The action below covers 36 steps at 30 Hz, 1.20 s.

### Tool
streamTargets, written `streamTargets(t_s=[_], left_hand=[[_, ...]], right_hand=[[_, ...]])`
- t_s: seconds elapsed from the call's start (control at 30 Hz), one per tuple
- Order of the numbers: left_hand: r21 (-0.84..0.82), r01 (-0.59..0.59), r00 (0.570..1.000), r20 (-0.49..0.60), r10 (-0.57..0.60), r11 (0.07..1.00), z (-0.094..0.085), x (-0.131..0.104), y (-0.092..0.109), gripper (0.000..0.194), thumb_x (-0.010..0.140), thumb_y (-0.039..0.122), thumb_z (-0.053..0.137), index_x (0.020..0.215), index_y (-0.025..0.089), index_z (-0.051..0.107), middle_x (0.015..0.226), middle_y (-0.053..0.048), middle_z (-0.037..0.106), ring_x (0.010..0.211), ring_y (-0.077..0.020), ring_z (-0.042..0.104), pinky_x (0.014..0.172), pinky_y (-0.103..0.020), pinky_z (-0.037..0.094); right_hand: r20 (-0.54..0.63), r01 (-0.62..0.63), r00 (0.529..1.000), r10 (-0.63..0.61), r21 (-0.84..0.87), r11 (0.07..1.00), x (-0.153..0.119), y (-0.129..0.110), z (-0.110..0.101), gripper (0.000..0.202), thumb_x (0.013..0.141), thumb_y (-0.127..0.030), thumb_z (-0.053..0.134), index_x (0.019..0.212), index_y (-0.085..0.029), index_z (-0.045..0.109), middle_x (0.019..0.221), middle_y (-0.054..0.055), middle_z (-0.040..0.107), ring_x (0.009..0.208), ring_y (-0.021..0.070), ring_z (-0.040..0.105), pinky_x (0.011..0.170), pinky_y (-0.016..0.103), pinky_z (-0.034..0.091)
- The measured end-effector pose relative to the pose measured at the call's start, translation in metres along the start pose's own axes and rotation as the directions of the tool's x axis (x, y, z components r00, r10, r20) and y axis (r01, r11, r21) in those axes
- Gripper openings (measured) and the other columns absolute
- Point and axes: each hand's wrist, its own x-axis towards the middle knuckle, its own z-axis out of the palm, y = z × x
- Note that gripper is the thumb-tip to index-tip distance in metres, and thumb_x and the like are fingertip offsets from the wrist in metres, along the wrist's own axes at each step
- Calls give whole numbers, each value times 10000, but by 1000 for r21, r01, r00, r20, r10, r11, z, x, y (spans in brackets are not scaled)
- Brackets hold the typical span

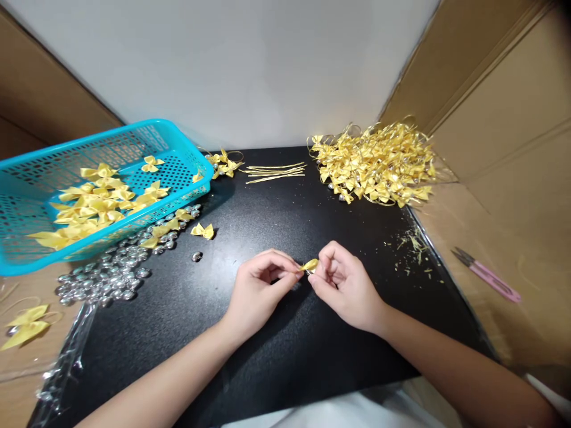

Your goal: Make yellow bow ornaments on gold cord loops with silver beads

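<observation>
**Small bow, pinched at centre**

Ctr frame: left hand (259, 285) & right hand (343, 285), fingers closed, pinch one yellow satin bow (310, 265) over black mat (250, 345). Looks light, soft, slippery; best gripped at its knot. Teal mesh basket (89, 190) upper left, silver bells (111, 273) beside it.

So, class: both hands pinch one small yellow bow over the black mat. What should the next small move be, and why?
Probably lay the yellow bow on the pile of finished bows at far right. The left hand and right hand pinch it together, and gold thread seems already attached, like those in the pile. It is too small to be sure.
</observation>
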Motion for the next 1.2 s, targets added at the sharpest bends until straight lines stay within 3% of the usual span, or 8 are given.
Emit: streamTargets(t_s=[0.9,1.2], left_hand=[[86,-80,997,11,80,993,0,0,-2,182,720,15,695,664,188,712,718,-3,702,685,-91,674,658,-151,555],[189,-181,983,46,176,965,0,-3,1,216,730,5,685,606,181,671,700,-5,722,662,-97,685,649,-158,550]], right_hand=[[-6,-19,1000,19,-25,1000,0,1,1,212,772,-116,561,746,-233,387,549,-100,401,477,70,376,475,199,330],[-34,66,997,-71,-119,991,-3,6,3,209,804,-126,553,747,-232,382,560,-93,410,462,68,378,463,205,323]])
